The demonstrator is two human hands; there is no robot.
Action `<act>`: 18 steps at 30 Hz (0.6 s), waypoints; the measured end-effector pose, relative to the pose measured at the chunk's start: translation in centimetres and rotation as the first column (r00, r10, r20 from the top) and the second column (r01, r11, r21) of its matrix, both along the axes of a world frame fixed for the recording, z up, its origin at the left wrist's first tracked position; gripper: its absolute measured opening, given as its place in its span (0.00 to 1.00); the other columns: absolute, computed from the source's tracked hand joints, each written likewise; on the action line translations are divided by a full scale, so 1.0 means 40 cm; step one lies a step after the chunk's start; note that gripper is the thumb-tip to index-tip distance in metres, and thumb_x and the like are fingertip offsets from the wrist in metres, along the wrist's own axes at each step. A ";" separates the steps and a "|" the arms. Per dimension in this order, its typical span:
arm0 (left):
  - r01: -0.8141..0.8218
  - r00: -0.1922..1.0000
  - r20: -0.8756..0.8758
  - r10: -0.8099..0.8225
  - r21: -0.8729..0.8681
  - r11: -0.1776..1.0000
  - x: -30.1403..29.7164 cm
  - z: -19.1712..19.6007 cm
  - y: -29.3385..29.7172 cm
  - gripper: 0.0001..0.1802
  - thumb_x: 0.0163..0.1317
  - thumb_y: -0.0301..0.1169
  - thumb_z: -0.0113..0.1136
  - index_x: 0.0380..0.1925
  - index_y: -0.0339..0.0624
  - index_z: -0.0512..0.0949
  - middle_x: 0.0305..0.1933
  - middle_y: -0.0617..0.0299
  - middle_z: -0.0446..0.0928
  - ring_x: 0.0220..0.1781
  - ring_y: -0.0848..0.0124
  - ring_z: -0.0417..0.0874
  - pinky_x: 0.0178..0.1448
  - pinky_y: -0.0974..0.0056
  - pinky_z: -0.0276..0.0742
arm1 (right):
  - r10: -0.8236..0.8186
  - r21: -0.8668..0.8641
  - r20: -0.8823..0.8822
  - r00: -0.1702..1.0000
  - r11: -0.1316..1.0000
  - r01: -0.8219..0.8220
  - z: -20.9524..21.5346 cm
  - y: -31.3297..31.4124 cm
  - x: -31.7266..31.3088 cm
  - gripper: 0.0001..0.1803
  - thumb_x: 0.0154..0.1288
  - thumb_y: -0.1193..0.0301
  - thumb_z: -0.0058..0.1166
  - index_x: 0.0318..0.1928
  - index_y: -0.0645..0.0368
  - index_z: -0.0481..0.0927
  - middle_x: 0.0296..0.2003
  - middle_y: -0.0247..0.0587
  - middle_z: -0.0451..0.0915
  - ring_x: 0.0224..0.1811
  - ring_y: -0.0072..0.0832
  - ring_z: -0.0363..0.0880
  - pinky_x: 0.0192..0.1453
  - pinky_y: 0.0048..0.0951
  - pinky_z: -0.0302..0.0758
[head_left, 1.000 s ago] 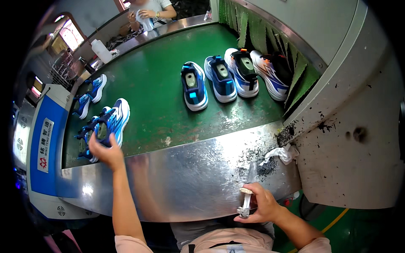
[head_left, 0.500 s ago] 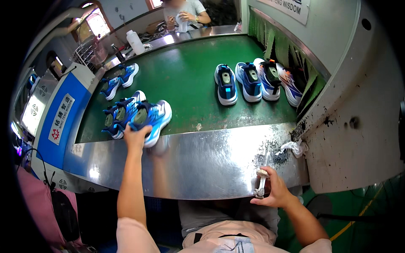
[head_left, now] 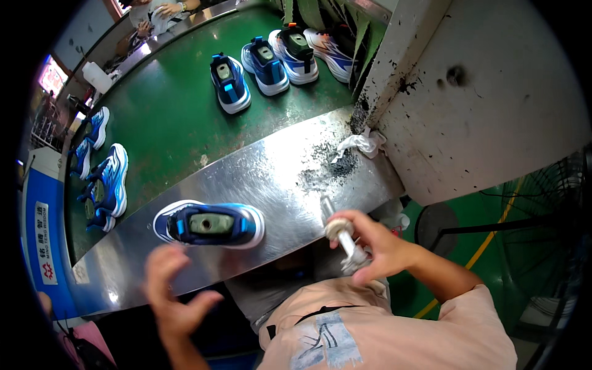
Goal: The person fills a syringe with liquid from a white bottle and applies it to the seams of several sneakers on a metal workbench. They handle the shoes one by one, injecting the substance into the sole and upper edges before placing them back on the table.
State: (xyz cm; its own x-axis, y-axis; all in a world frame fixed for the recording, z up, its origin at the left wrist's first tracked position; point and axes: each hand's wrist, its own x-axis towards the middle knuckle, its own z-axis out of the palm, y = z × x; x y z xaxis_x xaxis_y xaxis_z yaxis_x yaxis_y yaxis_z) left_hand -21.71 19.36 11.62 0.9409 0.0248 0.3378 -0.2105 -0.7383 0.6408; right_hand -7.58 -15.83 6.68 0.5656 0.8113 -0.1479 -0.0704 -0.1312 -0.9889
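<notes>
A blue sneaker [head_left: 250,223] with a white sole sits sideways on the metal ledge. An olive-green last [head_left: 211,224] with a round hole fills its opening. Just on the near side of the shoe is my left hand [head_left: 169,296], fingers apart, somewhat blurred and holding nothing. My right hand [head_left: 376,246], to the right of the shoe and over the ledge's front edge, is closed around a white syringe-like tool [head_left: 349,243]. The tool has a round collar, a clear narrow tip pointing up and away, and a crumpled-looking near end.
Several sneakers [head_left: 229,86] stand on the green conveyor belt [head_left: 166,98] near torn green curtain strips [head_left: 364,52]. More blue sneakers [head_left: 113,179] stand at its left. A crumpled white cloth [head_left: 365,143] lies on the metal ledge [head_left: 277,160] beside a grey machine panel [head_left: 481,111]. Across the belt sits another person [head_left: 148,15].
My left hand has brought a blue sneaker from the belt's left side to the ledge and let go. My right hand still holds the tool, its tip still upward. The view has turned right.
</notes>
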 end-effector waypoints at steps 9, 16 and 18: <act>0.265 0.955 -0.216 -0.202 0.324 0.908 0.250 0.034 0.003 0.32 0.26 0.30 0.77 0.40 0.40 0.80 0.41 0.53 0.81 0.44 0.53 0.82 0.50 0.56 0.76 | -0.100 0.310 -0.561 0.822 0.895 0.321 -0.008 0.035 0.084 0.48 0.50 0.54 0.68 0.66 0.54 0.55 0.48 0.41 0.71 0.43 0.20 0.70 0.28 0.15 0.65; 0.029 0.988 0.120 -0.093 0.456 0.890 0.032 -0.030 -0.119 0.15 0.46 0.25 0.63 0.37 0.37 0.82 0.41 0.51 0.81 0.44 0.55 0.83 0.51 0.56 0.80 | -0.146 -0.078 -0.136 0.980 0.988 0.136 -0.026 0.038 0.043 0.54 0.44 0.59 0.75 0.69 0.51 0.53 0.47 0.37 0.71 0.49 0.23 0.70 0.50 0.26 0.71; -0.026 0.986 0.159 -0.048 0.437 0.899 0.000 -0.045 -0.131 0.12 0.51 0.23 0.59 0.37 0.39 0.82 0.41 0.51 0.82 0.46 0.57 0.84 0.52 0.57 0.80 | -0.145 -0.132 -0.061 0.988 0.982 0.136 -0.014 0.046 0.032 0.55 0.43 0.59 0.76 0.68 0.50 0.54 0.47 0.36 0.71 0.48 0.22 0.70 0.49 0.23 0.71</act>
